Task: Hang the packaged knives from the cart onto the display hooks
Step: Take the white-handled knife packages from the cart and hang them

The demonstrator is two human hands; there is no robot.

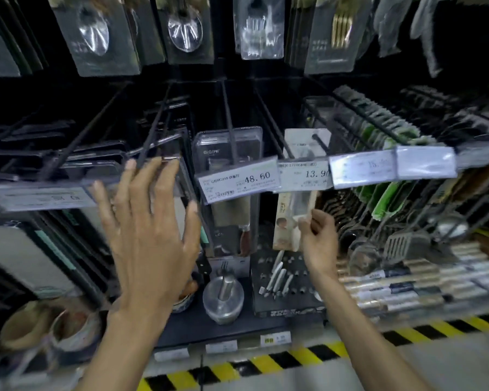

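My right hand [318, 235] pinches the lower edge of a pale packaged knife [294, 210] that hangs on a black display hook [321, 142] behind the 13.90 price tag [304, 176]. Left of it, a dark packaged knife [229, 148] hangs on another hook [229, 117] behind the 48.60 tag [239, 183]. My left hand [150, 224] is raised with its fingers spread and holds nothing. Its fingertips reach the front end of a long hook [153, 131] carrying dark packages [96, 162]. The cart is out of view.
Packaged spoons and forks [96, 32] hang on the row above. Green-backed packs [384, 142] and utensils [404, 244] fill hooks at right. On the bottom shelf stand a steel mortar [223, 294], a grater [283, 283], foil rolls [407, 289] and bowls [40, 328]. Hazard tape [294, 359] edges the floor.
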